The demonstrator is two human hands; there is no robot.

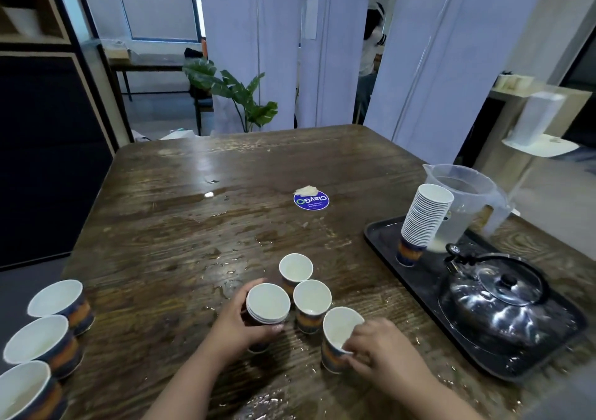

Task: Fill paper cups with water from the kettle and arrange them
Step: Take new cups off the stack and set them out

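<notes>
- left hand (240, 319) is gripping a small nested cup stack (267, 307)
- right hand (380, 352) is pinching a single cup (337, 339) by its rim
- kettle (496, 303) is sitting on the tray (383, 236)

Four white-lined paper cups cluster at near centre: far cup (295, 269), middle cup (311, 303), nested few (267, 305) left, tilted cup (338, 336) right; tall stack (422, 223) and black kettle (493, 303) far right
</notes>
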